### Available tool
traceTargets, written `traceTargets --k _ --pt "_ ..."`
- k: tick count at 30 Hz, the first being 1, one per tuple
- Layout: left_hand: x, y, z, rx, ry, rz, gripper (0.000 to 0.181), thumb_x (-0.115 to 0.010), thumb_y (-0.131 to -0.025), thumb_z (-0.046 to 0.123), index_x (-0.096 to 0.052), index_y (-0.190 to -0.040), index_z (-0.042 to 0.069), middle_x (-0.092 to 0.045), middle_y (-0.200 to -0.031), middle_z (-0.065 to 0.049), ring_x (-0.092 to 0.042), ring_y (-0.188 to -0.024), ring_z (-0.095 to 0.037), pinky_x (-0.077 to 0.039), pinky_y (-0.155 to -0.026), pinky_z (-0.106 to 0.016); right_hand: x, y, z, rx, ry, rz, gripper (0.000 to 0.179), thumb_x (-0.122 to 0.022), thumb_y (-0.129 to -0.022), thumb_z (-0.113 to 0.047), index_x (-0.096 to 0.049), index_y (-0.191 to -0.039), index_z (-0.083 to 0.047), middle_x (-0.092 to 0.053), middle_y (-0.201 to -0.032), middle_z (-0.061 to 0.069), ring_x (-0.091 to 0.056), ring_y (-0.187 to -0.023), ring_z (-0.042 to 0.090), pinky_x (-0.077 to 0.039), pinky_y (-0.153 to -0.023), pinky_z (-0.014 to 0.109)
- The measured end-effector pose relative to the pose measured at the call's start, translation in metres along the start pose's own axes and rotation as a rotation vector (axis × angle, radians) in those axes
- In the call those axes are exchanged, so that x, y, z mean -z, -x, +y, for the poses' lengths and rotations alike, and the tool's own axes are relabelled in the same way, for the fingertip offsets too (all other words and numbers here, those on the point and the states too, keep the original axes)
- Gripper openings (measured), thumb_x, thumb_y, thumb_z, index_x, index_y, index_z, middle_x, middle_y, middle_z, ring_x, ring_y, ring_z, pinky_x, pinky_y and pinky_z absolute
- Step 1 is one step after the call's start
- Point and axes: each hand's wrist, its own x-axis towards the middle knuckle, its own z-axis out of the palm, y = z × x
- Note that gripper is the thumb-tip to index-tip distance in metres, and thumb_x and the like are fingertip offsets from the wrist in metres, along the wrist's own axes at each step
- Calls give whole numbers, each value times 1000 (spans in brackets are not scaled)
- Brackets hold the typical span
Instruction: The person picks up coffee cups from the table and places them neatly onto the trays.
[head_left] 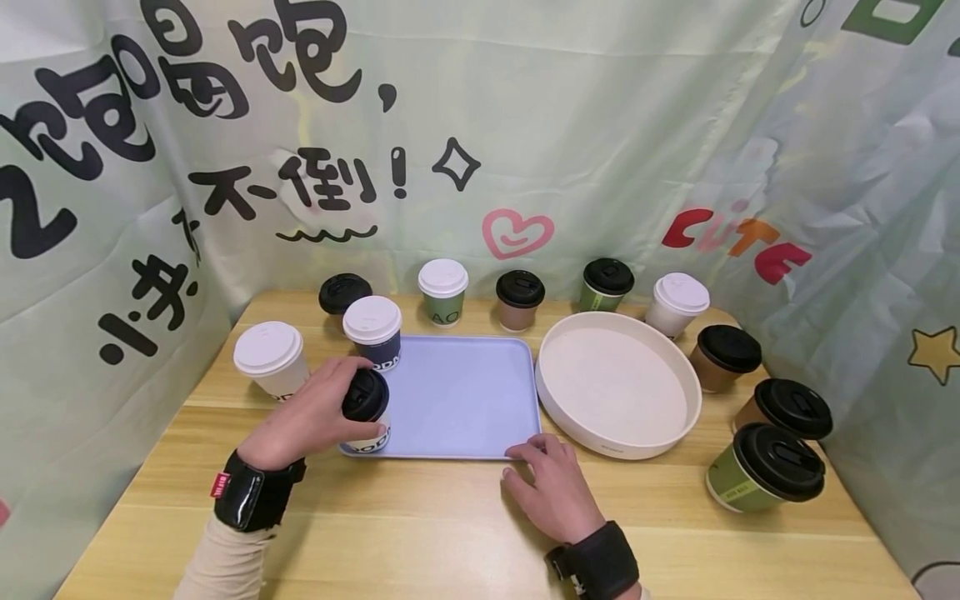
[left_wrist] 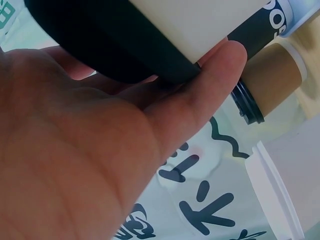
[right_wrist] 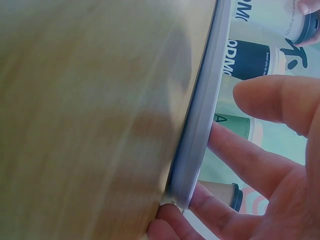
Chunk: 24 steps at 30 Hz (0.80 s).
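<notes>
My left hand (head_left: 318,417) grips a white paper cup (head_left: 375,440) with a black lid (head_left: 366,395), fingers and thumb around it. The cup is upright at the front left corner of the lilac tray (head_left: 465,400); whether its base touches the tray I cannot tell. Behind it, a dark blue cup (head_left: 378,352) with a white lid stands at the tray's back left. With loosely bent fingers, my right hand (head_left: 551,487) touches the tray's front edge near its right corner. In the right wrist view the thumb (right_wrist: 275,100) stays apart from the tray rim (right_wrist: 200,120).
A round cream tray (head_left: 618,383) sits against the lilac tray's right side. To the left stands a white-lidded cup (head_left: 272,358). Several lidded cups line the back, including a green one (head_left: 443,292), and a green cup (head_left: 765,471) stands at the right edge. Printed cloth hangs behind.
</notes>
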Motion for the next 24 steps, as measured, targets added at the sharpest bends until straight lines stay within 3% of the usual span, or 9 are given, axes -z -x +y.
traceTargets --k 24 --pt "-2 -1 -1 -10 -1 5 86 -88 -80 39 -46 -146 3 -51 -142 -23 -52 -121 -36 -47 -100 -56 -1 -1 1 5 1 8 24 -68 -95 -27 -77 -112 -13 -60 -121 15 -50 -116 39 -42 -98 53"
